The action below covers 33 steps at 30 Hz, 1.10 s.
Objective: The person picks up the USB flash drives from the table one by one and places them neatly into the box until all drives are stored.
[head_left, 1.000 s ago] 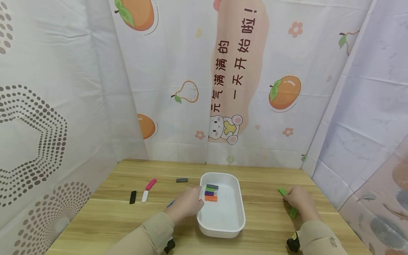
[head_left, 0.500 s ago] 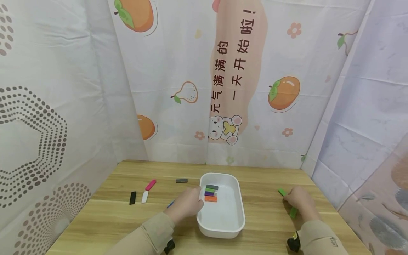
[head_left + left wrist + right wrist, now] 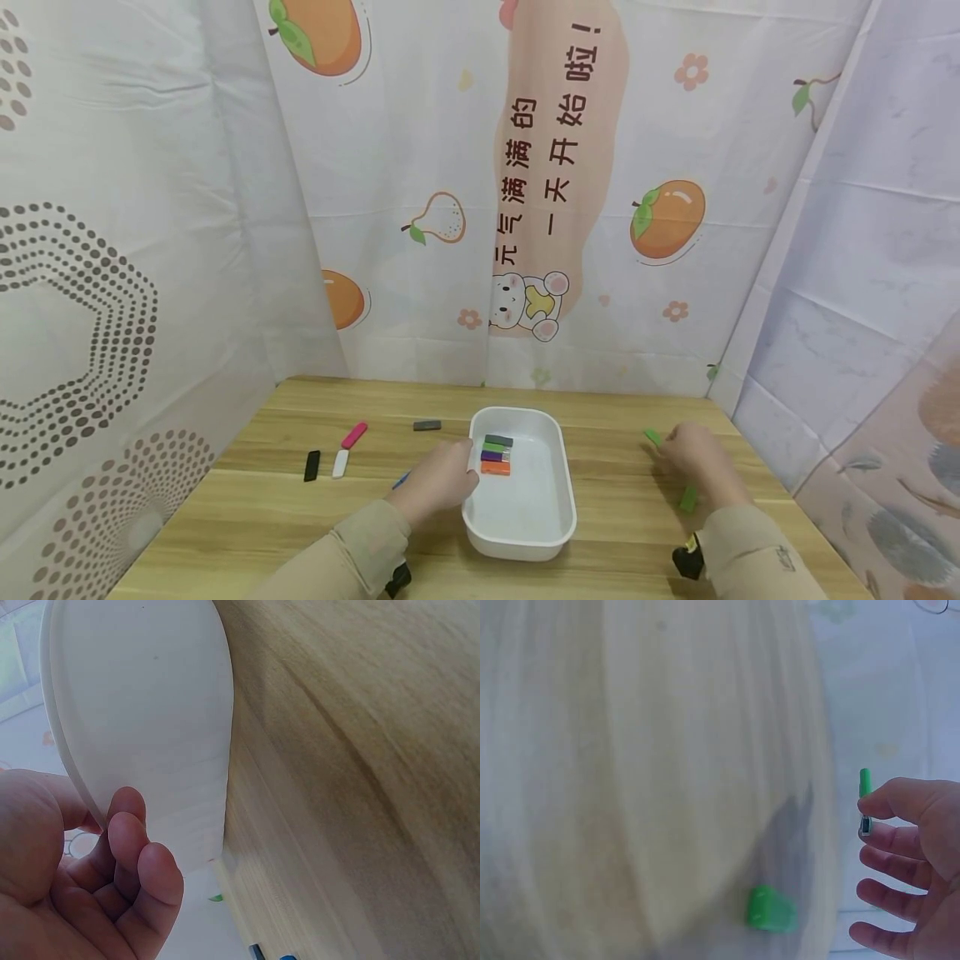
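In the head view, my left hand (image 3: 441, 473) holds the left rim of a white plastic tub (image 3: 525, 552). The left wrist view has its thumb and fingertips (image 3: 126, 802) pinching the tub wall (image 3: 161, 697). My right hand (image 3: 697, 458) pinches a bright green USB stick (image 3: 652, 437) between thumb and index finger, above the table. In the right wrist view, the metal plug end of the USB stick (image 3: 865, 784) shows at the fingertips, and the other fingers are spread. A second green piece (image 3: 688, 498) lies below the right hand, partly covered by the wrist in the head view.
Inside the tub, grey, green, purple and orange sticks (image 3: 496, 468) lie in a row along the left side. On the wooden table (image 3: 615, 517), black (image 3: 312, 466), white (image 3: 341, 463), pink (image 3: 355, 435) and grey (image 3: 427, 425) sticks lie left of it. A blue one (image 3: 402, 479) is partly behind the left hand.
My right hand has lifted the green USB stick and moved slightly left and toward the back. The left hand stays at the tub's rim.
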Each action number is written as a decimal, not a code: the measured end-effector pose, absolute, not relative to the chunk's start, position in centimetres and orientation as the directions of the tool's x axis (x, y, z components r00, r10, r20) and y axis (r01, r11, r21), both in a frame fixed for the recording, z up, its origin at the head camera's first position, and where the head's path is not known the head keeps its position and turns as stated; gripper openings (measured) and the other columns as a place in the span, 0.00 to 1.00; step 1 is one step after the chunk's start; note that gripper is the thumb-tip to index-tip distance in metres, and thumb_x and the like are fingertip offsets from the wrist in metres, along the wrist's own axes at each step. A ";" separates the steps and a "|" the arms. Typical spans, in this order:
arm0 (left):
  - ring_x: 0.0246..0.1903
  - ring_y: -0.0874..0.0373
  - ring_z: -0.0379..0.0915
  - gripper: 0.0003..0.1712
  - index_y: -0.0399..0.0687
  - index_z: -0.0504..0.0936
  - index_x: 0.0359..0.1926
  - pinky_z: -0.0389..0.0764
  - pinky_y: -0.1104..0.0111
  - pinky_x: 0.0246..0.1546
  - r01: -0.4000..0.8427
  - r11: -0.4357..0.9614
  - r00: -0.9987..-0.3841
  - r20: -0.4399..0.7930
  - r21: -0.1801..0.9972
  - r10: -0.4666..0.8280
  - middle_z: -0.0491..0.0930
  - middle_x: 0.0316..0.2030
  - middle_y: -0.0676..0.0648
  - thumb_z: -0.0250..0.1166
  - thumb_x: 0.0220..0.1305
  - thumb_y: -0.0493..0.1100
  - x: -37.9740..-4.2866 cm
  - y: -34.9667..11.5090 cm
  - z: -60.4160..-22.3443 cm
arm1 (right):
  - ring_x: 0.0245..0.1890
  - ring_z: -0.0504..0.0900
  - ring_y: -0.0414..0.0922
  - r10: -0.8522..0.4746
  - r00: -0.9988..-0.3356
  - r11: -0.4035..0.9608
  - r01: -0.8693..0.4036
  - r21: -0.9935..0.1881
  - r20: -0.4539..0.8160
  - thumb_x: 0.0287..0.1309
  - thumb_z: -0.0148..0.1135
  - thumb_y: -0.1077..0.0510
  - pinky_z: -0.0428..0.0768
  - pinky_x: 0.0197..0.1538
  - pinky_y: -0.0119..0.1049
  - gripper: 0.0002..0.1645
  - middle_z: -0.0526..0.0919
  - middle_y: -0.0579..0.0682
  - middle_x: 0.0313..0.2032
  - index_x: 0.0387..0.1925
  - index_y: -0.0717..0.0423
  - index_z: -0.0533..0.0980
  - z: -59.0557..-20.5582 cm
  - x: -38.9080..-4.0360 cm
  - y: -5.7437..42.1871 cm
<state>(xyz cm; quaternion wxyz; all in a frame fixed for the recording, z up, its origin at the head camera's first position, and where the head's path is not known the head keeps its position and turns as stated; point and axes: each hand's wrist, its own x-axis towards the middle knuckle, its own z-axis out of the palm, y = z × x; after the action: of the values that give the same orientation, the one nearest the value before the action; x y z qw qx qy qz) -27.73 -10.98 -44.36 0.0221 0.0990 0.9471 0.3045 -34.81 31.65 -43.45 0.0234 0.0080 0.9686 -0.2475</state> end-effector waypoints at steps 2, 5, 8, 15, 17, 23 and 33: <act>0.40 0.52 0.77 0.28 0.31 0.73 0.65 0.85 0.55 0.44 0.173 0.794 -0.979 0.018 0.583 0.201 0.79 0.56 0.34 0.64 0.68 0.39 -27.7 -10.9 -44.4 | 0.26 0.76 0.49 -0.012 -0.999 0.887 0.013 -0.461 -0.052 0.59 0.58 0.57 0.77 0.29 0.43 0.13 0.81 0.54 0.28 0.32 0.64 0.81 -42.8 -35.1 31.4; 0.40 0.53 0.77 0.28 0.31 0.73 0.65 0.85 0.55 0.44 0.170 0.790 -0.980 0.013 0.589 0.200 0.79 0.56 0.34 0.64 0.68 0.39 -27.6 -10.9 -44.4 | 0.31 0.79 0.51 -0.033 -0.998 0.899 -0.005 -0.439 -0.057 0.62 0.59 0.56 0.80 0.36 0.50 0.16 0.84 0.58 0.35 0.37 0.68 0.82 -41.8 -35.5 30.9; 0.39 0.52 0.77 0.28 0.30 0.73 0.64 0.85 0.56 0.42 0.175 0.787 -0.979 0.017 0.592 0.205 0.80 0.55 0.34 0.64 0.68 0.39 -27.7 -10.9 -44.4 | 0.38 0.80 0.53 -0.059 -0.997 0.912 -0.038 -0.408 -0.041 0.64 0.61 0.55 0.80 0.43 0.56 0.19 0.84 0.63 0.42 0.42 0.69 0.82 -41.0 -35.8 30.4; 0.37 0.53 0.76 0.27 0.30 0.73 0.64 0.85 0.57 0.41 0.171 0.787 -0.979 0.013 0.593 0.202 0.81 0.53 0.35 0.64 0.68 0.39 -27.7 -10.9 -44.4 | 0.29 0.75 0.48 -0.085 -0.996 0.904 -0.071 -0.422 -0.015 0.65 0.60 0.54 0.75 0.32 0.45 0.14 0.82 0.52 0.31 0.35 0.62 0.83 -39.6 -36.0 29.0; 0.37 0.53 0.76 0.27 0.30 0.73 0.64 0.84 0.57 0.40 0.171 0.788 -0.979 0.014 0.591 0.202 0.81 0.53 0.35 0.64 0.68 0.39 -27.7 -11.0 -44.4 | 0.24 0.70 0.45 -0.100 -0.995 0.899 -0.090 -0.428 0.000 0.64 0.60 0.55 0.71 0.29 0.41 0.13 0.76 0.47 0.23 0.29 0.59 0.81 -39.4 -36.1 28.6; 0.37 0.52 0.76 0.27 0.30 0.73 0.64 0.84 0.59 0.38 0.171 0.789 -0.979 0.014 0.590 0.202 0.80 0.54 0.35 0.64 0.67 0.39 -27.8 -11.0 -44.4 | 0.23 0.68 0.44 -0.133 -0.990 0.908 -0.142 -0.394 0.049 0.63 0.62 0.54 0.69 0.28 0.40 0.13 0.73 0.45 0.21 0.24 0.54 0.78 -38.3 -36.2 27.3; 0.38 0.54 0.77 0.25 0.29 0.75 0.62 0.85 0.58 0.42 0.203 0.797 -0.974 0.032 0.569 0.225 0.82 0.51 0.35 0.64 0.67 0.38 -27.5 -11.0 -44.1 | 0.39 0.83 0.53 -0.172 -0.982 0.907 -0.187 -0.377 0.075 0.62 0.63 0.54 0.81 0.42 0.53 0.16 0.86 0.59 0.42 0.41 0.64 0.84 -35.8 -36.7 25.3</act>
<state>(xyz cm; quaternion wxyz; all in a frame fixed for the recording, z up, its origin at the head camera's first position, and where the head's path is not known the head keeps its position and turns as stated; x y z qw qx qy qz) -27.52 -10.95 -44.06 0.0185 0.1130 0.9477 0.2979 -36.75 25.34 -35.82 -0.0201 -0.0920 0.9763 -0.1948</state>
